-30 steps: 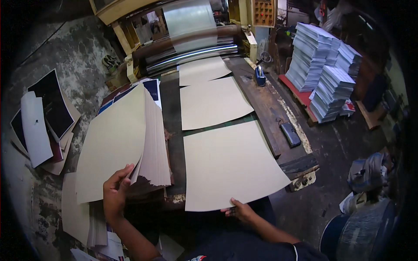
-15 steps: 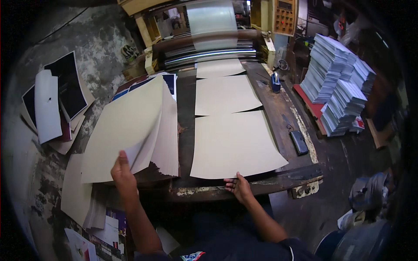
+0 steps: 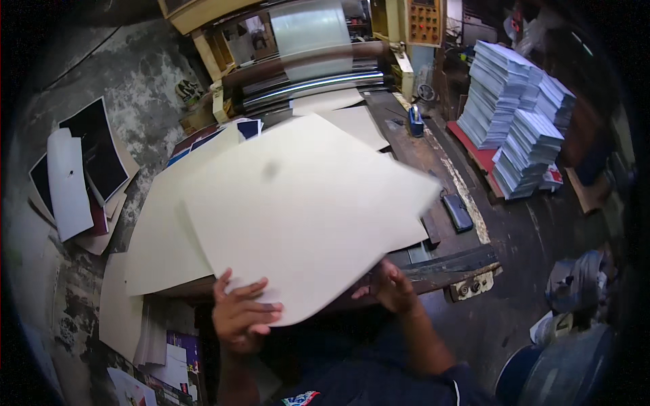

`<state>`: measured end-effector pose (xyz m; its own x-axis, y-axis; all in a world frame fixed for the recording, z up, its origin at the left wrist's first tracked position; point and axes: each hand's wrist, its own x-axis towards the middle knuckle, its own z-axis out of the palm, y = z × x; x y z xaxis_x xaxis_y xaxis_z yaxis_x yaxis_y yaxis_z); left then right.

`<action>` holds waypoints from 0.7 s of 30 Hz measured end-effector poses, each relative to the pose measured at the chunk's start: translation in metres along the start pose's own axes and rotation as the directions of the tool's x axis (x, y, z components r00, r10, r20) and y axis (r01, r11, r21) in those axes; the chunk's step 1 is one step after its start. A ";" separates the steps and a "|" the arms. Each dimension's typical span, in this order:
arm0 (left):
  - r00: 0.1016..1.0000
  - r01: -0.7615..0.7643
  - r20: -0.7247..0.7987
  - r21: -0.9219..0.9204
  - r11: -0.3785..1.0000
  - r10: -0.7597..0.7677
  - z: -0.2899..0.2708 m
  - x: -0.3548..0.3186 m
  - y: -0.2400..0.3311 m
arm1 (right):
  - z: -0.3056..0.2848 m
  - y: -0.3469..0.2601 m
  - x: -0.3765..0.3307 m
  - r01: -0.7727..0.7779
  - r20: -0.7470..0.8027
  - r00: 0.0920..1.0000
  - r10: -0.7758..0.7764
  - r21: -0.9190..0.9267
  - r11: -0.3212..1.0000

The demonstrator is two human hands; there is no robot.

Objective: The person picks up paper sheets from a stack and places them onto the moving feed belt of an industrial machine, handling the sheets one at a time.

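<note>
sheet (image 3: 311, 216) slants cornerwise toward rollers (image 3: 318, 84), left hand (image 3: 245, 312) gripping it, right hand (image 3: 395, 287) unclear.

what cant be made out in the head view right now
All in the head view:
Lower sheet: mostly covered by the raised sheet.
Stack: right side hidden behind the raised sheet.
Right hand: blurred, so contact with the raised sheet is unclear.
Control panel: top cut off by the upper edge.

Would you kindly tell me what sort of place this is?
Probably a print or paper-finishing workshop, judging by the roller machine, the tall paper stacks and the large pale sheet being handled.
</note>
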<state>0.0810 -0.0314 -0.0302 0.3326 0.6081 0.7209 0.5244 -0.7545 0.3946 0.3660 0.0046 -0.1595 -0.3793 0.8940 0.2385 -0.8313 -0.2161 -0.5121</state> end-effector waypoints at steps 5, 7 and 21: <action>0.992 0.083 -0.105 0.066 0.994 -0.076 0.045 -0.055 0.006 | -0.025 0.005 -0.017 -0.257 -0.367 0.918 0.149 -0.267 0.929; 0.886 0.334 -0.319 -0.063 0.941 -0.336 0.069 -0.104 -0.010 | -0.044 0.025 -0.027 -0.319 -0.422 0.876 0.234 -0.143 0.937; 0.223 0.854 0.912 -0.012 0.520 -0.345 0.206 -0.219 0.010 | -0.110 0.111 -0.093 -0.578 -0.283 0.807 0.518 -0.202 0.791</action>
<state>0.1748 -0.1214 -0.3008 0.6082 0.6205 -0.4951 0.5476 0.1235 0.8276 0.3534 -0.0595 -0.3290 -0.6216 0.7211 -0.3061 -0.3562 -0.6082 -0.7094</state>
